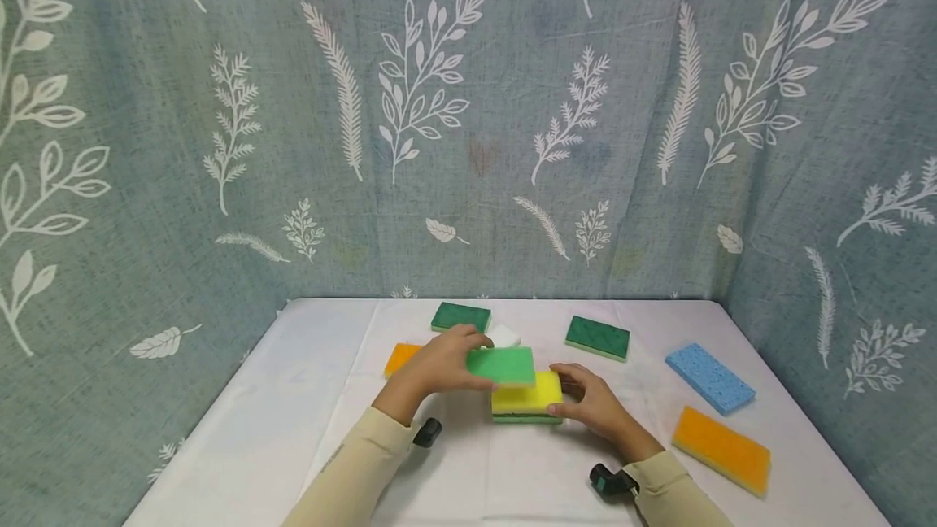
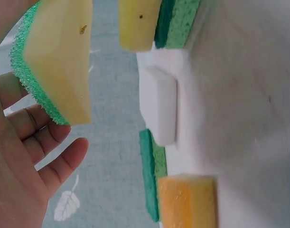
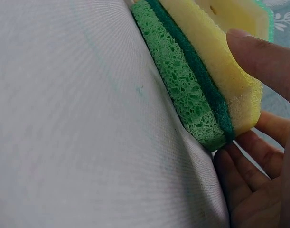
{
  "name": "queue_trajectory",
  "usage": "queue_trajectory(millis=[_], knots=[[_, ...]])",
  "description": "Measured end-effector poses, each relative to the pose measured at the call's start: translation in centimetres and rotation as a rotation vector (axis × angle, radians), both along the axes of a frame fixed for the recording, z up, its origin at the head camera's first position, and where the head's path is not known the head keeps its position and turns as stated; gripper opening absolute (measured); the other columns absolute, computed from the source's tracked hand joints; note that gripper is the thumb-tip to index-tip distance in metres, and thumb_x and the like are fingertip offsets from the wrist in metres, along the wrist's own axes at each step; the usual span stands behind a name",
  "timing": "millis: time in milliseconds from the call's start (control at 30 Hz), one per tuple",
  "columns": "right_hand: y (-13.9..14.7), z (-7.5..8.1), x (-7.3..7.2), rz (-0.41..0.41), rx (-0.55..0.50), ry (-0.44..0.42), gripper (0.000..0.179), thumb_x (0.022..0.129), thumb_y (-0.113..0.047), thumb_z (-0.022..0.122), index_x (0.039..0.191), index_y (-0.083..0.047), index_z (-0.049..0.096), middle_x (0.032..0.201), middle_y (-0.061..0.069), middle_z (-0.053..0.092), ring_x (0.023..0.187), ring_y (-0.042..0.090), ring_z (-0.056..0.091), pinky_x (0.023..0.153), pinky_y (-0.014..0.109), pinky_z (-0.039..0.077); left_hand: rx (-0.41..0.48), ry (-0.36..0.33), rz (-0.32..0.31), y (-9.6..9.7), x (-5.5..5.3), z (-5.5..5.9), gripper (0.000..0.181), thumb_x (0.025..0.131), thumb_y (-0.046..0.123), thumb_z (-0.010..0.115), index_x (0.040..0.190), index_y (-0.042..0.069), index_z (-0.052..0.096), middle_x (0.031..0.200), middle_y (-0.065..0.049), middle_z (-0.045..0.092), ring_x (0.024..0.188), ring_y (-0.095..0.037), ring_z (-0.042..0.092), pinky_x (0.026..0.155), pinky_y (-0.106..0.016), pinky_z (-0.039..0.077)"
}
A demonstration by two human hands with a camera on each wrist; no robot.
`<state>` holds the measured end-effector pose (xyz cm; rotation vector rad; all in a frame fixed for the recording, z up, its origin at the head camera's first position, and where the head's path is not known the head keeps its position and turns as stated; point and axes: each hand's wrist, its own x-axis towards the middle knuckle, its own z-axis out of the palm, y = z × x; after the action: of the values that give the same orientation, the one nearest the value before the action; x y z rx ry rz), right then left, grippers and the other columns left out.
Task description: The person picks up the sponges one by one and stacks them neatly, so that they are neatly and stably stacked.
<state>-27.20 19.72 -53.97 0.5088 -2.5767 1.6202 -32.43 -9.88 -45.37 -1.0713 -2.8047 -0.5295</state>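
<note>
My left hand (image 1: pixel 452 360) pinches a sponge with a light green scouring top (image 1: pixel 502 366) and pale yellow foam beneath, held above a small stack. The stack's upper piece is a yellow sponge (image 1: pixel 543 391); under it lies a green sponge (image 3: pixel 175 78) with a dark green scouring layer, flat on the cloth. At the stack's right end, my right hand (image 1: pixel 594 405) grips the yellow sponge, thumb on the near side and fingers behind. In the right wrist view those fingers (image 3: pixel 249 161) also reach down beside the green sponge's end.
Behind the stack lie a white sponge (image 1: pixel 503 337) and two dark green-topped sponges (image 1: pixel 461 316) (image 1: pixel 598 337). An orange sponge (image 1: pixel 400 357) sits behind my left wrist. Farther right are a blue sponge (image 1: pixel 710 378) and another orange one (image 1: pixel 721 450). Patterned curtains (image 1: pixel 468 120) surround the white-covered table (image 1: pixel 293 397).
</note>
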Motion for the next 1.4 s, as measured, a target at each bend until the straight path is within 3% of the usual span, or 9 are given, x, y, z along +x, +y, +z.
queue_trajectory(millis=[167, 333, 700, 967, 1400], knots=[[0.0, -0.1, -0.1, 0.002, 0.003, -0.004, 0.076, 0.074, -0.030, 0.086, 0.138, -0.004, 0.052, 0.130, 0.009, 0.057, 0.117, 0.028, 0.057, 0.098, 0.041, 0.045, 0.012, -0.029, 0.016, 0.7, 0.1, -0.5, 0.074, 0.067, 0.074, 0.071, 0.122, 0.025, 0.064, 0.118, 0.003, 0.056, 0.100, -0.011, 0.052, 0.089, -0.035, 0.048], [-0.1, 0.1, 0.0, 0.001, -0.016, -0.004, 0.074, 0.075, -0.020, 0.086, 0.138, -0.001, 0.051, 0.130, 0.012, 0.056, 0.118, 0.030, 0.056, 0.099, 0.043, 0.044, 0.024, -0.039, 0.011, 1.6, 0.3, -0.7, 0.074, 0.066, 0.074, 0.071, 0.122, 0.026, 0.064, 0.122, 0.006, 0.055, 0.105, -0.011, 0.053, 0.091, -0.035, 0.048], [-0.7, 3.2, 1.9, 0.064, -0.060, -0.002, 0.070, 0.077, -0.009, 0.083, 0.136, 0.006, 0.049, 0.129, 0.018, 0.055, 0.117, 0.037, 0.055, 0.099, 0.049, 0.043, 0.001, -0.048, -0.004, 3.2, 0.6, -1.4, 0.075, 0.065, 0.076, 0.070, 0.121, 0.026, 0.065, 0.118, 0.010, 0.055, 0.102, -0.009, 0.052, 0.089, -0.033, 0.048], [-0.5, 3.2, 1.8, 0.088, -0.076, 0.024, 0.068, 0.077, -0.009, 0.083, 0.135, 0.004, 0.051, 0.128, 0.017, 0.055, 0.117, 0.036, 0.055, 0.099, 0.048, 0.043, 0.005, -0.036, -0.019, 3.9, 0.8, -1.5, 0.074, 0.066, 0.075, 0.071, 0.120, 0.026, 0.065, 0.115, 0.010, 0.055, 0.098, -0.008, 0.052, 0.087, -0.033, 0.048], [-0.6, 3.5, 2.1, 0.069, -0.089, -0.051, 0.082, 0.078, -0.013, 0.082, 0.144, 0.005, 0.038, 0.133, 0.022, 0.052, 0.120, 0.039, 0.052, 0.101, 0.052, 0.040, -0.029, 0.003, -0.020, 4.5, 0.9, -1.5, 0.073, 0.066, 0.076, 0.070, 0.119, 0.025, 0.066, 0.113, 0.010, 0.056, 0.096, -0.007, 0.052, 0.085, -0.030, 0.048]])
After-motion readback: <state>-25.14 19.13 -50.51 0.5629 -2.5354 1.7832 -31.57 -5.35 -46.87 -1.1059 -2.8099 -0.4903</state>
